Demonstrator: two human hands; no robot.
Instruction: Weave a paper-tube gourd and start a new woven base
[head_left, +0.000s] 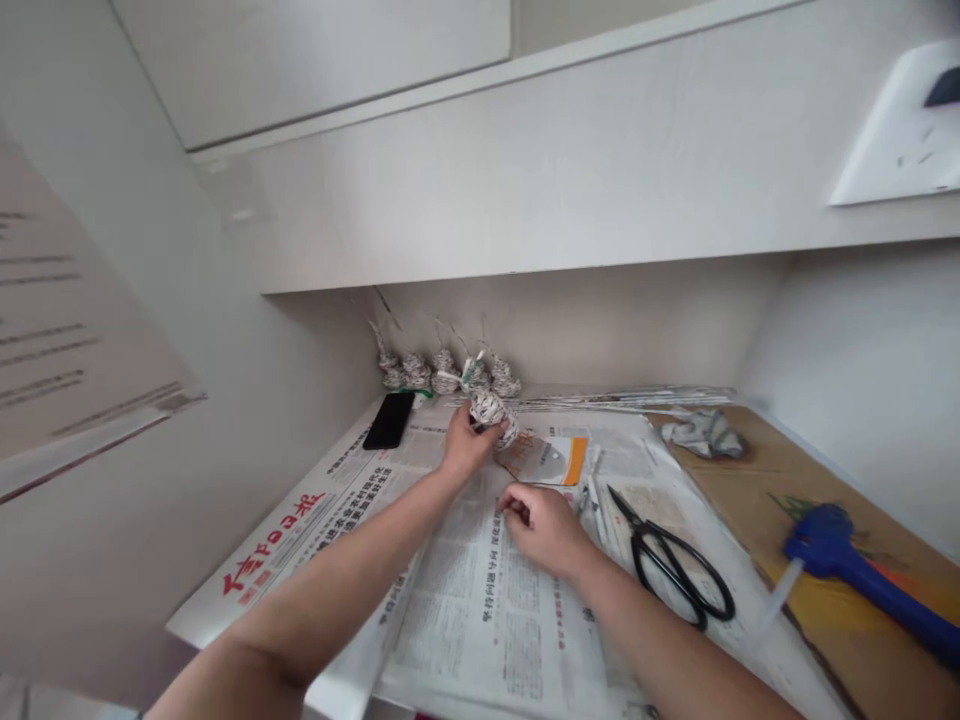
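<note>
Here's the left hand, thumb and fingers pinching a knobbly woven piece, held up over the newspaper toward the back of the worktop. Just nearer, the right hand hangs with its fingers curled inward, and whether they pinch anything, one can't tell! Behind, a row of similar woven figures lines the wall, the black phone lying just in front. Over to the right: scissors on the paper, then a blue glue gun on cardboard.
</note>
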